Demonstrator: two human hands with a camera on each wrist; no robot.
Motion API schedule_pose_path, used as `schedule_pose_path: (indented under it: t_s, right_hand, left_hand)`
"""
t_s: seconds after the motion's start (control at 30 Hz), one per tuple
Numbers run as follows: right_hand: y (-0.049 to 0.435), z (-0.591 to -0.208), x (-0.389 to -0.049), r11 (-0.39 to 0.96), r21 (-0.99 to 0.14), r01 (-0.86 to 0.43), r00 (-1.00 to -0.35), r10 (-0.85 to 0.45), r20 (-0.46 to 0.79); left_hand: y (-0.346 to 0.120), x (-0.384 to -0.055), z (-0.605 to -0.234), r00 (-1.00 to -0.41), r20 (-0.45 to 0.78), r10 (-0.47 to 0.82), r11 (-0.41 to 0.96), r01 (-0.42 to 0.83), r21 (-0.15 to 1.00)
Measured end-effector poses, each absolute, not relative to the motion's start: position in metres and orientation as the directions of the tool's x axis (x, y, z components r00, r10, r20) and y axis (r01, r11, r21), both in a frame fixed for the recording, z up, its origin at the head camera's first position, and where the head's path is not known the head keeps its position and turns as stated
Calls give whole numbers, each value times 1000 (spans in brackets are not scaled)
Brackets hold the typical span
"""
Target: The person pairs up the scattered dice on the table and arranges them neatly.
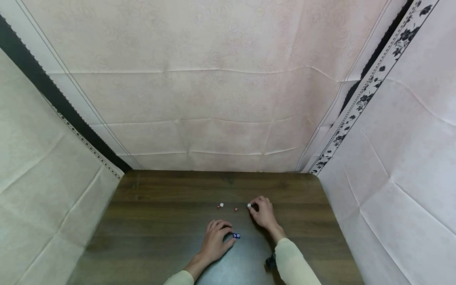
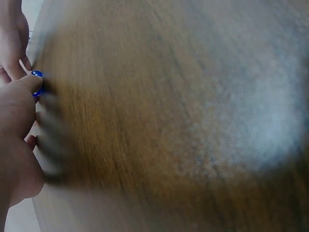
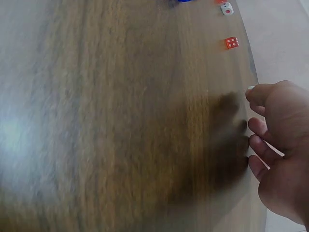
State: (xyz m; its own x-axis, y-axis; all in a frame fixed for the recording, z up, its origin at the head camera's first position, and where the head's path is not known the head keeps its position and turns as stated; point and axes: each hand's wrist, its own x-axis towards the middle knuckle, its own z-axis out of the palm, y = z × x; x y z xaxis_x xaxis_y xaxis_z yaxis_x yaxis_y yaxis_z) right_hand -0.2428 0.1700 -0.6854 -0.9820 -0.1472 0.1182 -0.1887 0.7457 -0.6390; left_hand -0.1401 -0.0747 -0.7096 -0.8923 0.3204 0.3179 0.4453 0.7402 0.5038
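In the head view my left hand pinches two blue dice side by side, thumb and index finger at their left end. Blue dice show around the left thumb in the left wrist view, partly covered by it. Farther right and back, my right hand pinches a white die between thumb and index finger. Only a sliver of that white die peeks past the right fingertips in the right wrist view. A red die lies on the table between the hands.
Left of the lone red die, another white die and a small red die sit close together. The wooden table has cloth hangings behind and at both sides. A dark object is by the right sleeve.
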Motion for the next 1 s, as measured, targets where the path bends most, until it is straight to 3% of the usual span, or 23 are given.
schedule_pose_path:
  t_s: [1.0]
  right_hand:
    - [171, -679, -210, 725, -642, -250, -968, -200, 152]
  left_hand:
    - [-76, -141, -712, -887, 336, 317, 733, 454, 506]
